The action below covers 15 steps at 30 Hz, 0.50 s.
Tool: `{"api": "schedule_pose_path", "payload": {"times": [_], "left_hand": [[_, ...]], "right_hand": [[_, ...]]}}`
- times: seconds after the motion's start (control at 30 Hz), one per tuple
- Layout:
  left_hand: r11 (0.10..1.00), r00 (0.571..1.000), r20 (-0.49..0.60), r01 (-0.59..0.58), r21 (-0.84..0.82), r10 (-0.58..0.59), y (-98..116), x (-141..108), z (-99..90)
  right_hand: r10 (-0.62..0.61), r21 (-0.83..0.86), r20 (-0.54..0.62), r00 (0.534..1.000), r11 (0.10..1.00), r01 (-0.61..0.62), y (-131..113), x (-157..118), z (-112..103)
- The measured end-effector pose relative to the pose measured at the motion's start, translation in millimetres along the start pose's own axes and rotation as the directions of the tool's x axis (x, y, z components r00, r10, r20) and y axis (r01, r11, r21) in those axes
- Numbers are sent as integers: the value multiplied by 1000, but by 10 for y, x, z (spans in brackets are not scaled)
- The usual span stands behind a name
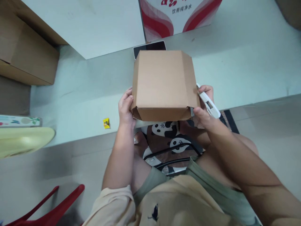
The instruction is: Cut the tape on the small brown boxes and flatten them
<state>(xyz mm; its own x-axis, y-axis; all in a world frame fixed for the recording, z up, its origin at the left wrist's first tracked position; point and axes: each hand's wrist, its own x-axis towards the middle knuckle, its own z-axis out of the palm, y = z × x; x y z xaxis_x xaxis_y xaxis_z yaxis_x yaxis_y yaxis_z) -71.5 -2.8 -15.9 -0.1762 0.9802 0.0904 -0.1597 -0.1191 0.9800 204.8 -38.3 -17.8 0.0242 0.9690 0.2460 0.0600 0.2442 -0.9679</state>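
Note:
A plain brown cardboard box (162, 80) is held up at the near edge of the table, its lid and front side facing me. My left hand (126, 106) is closed on the box's left side, thumb near the front corner. At the right side, my right hand (205, 105) grips the box near its lower right corner. The same hand also has a slim white plastic tool (209, 105) with a dark slot, which looks like a utility knife; no blade is visible. The box's contents and underside are hidden.
Behind the box lies a dark-screened device (156, 46) on the pale table (94, 94). A red and white carton (181, 18) and a white box (94, 25) stand farther back. A small yellow packet (106, 123) sits left; brown cartons (30, 47) are at the far left.

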Motion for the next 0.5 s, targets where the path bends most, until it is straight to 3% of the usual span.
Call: {"api": "schedule_pose_path", "payload": {"times": [0.13,0.27,0.4,0.5], "left_hand": [[991,989,-112,81,-104,-92,22,23,56],[990,984,-163,46,-131,-67,33,25,100],[993,999,-36,10,-118,-14,0,-7,133],[1000,999,26,-19,-21,20,-40,-26,146]], "right_hand": [[16,-115,10,1000,993,-15,-8,12,-44],[29,-207,-87,996,977,-46,-44,3,-44],[17,-228,-187,982,972,-60,-88,-3,-17],[-4,-268,-233,972,962,-60,-113,8,-32]]}}
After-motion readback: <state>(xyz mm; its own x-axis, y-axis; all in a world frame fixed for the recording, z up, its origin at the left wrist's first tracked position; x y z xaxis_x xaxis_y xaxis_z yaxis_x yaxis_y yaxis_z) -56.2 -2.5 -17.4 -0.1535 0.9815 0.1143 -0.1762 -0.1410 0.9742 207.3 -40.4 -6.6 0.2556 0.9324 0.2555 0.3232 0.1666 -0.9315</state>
